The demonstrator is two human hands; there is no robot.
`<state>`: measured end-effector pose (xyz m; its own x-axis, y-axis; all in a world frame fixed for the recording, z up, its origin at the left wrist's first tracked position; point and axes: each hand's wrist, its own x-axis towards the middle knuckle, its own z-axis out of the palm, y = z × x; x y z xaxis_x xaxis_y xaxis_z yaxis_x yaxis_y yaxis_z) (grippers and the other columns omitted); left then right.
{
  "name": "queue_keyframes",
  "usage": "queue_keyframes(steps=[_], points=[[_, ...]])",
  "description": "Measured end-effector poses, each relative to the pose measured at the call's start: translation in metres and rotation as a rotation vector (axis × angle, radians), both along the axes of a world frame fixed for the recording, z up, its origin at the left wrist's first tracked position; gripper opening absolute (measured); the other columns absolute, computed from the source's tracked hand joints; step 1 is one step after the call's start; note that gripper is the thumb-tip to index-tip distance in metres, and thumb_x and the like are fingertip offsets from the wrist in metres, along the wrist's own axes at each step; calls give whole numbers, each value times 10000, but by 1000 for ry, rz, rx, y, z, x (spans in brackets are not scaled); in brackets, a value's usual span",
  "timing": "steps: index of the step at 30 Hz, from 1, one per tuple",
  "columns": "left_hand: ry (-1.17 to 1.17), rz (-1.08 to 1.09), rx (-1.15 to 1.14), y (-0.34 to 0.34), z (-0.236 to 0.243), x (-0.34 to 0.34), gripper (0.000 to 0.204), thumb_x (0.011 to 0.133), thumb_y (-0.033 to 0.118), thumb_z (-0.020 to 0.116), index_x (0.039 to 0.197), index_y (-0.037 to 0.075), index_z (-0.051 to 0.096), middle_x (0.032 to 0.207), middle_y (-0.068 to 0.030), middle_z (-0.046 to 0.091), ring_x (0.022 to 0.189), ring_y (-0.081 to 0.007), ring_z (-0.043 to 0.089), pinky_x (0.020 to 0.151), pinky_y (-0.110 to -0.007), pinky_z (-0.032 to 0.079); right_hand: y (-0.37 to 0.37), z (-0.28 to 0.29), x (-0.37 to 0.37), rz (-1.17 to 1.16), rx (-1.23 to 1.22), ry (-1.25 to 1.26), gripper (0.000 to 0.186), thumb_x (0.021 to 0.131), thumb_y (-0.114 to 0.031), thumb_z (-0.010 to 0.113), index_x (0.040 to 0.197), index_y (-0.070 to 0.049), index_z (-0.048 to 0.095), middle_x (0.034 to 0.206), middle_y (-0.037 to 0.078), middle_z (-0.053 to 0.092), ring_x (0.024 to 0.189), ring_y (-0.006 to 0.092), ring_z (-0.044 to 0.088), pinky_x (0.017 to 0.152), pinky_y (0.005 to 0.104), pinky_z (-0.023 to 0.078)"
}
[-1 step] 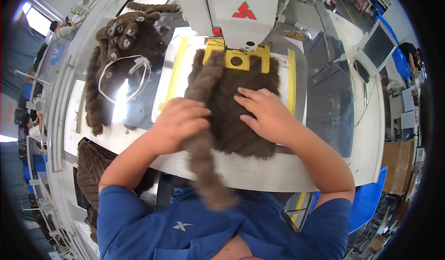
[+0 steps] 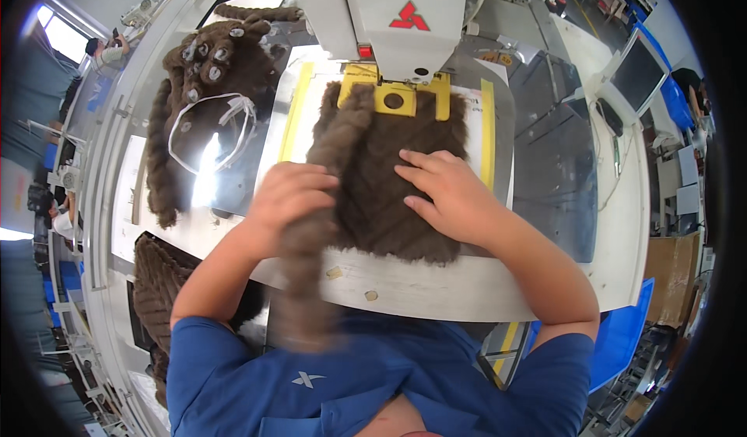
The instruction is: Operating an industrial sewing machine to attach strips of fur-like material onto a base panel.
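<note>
My left hand [image 2: 296, 203] is closed round a long brown plush tube [image 2: 334, 145]. Its upper end lies under the yellow clamp plate [image 2: 401, 101], while the lower end hangs past the table edge, blurred by motion. Beneath it a brown plush panel [image 2: 397, 180] lies spread over a white sheet with yellow strips. My right hand [image 2: 447, 192] rests on the panel's right side, fingers apart and holding nothing. Above the panel stands the white head of a sewing machine [image 2: 389, 28]; its needle area is partly hidden.
More brown plush pieces [image 2: 210, 59] lie at the far left, beside a loop of white cord [image 2: 183, 149]. Another plush piece [image 2: 159, 273] hangs off the table's left front. A monitor [image 2: 638, 75] stands at the right, with a blue bin [image 2: 622, 336] below the table edge.
My left hand has shifted slightly left with the plush tube. The tube's hanging end has swung left, uncovering more of the table edge. My right hand has stayed nearly in place.
</note>
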<state>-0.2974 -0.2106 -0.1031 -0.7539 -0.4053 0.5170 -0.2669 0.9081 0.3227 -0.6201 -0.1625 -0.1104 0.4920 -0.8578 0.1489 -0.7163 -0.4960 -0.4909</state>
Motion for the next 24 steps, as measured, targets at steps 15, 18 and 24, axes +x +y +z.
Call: queue_keyframes(steps=[15,18,24], points=[[155,85,-165,78,54,29,296,774,42,787,1058,-17,731,963,-168,737,760,-237,691,596,-343,534,19,27,67,-28,1059,-758,479,1021,-458,648,1037,14,730,948,89,738,771,192,701,657,359,576],[-46,-217,-111,79,65,3,266,790,74,749,1038,-20,742,982,-140,734,818,-234,692,638,-334,545,31,30,87,-107,1177,-778,596,984,-545,677,856,37,687,715,69,657,579,130,629,495,313,513],[205,-334,259,59,48,-16,166,857,69,686,1003,19,746,1047,-129,728,852,-285,689,738,-415,544,59,17,89,-175,959,-501,514,933,-391,746,796,97,665,635,168,639,564,200,623,547,393,495]])
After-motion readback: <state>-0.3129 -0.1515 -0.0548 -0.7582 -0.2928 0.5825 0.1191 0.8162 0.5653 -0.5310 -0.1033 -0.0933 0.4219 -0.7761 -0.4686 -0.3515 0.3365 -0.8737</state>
